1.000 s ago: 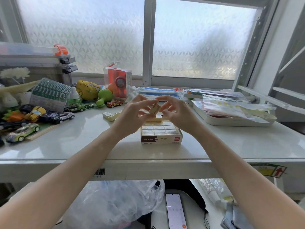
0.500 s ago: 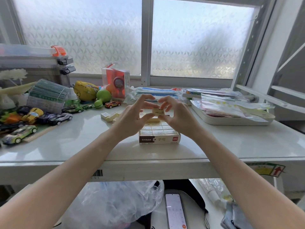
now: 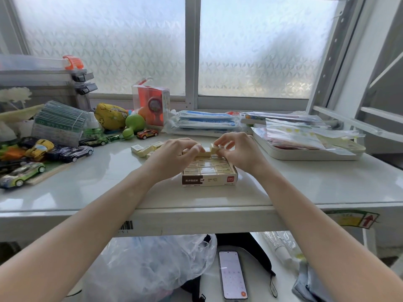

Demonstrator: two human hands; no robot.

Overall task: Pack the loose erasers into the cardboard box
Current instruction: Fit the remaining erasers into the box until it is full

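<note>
While right hand (image 3: 242,152) pinches eraser (image 3: 214,148) over cardboard box (image 3: 209,178) | left hand (image 3: 174,155) curled, contents unclear | align square, press level.

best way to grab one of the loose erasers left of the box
Come from above and pinch a loose eraser across its two long sides. Each is a small flat block lying on the table, and they sit packed together, so take the outermost first. The left hand is nearer.
</note>
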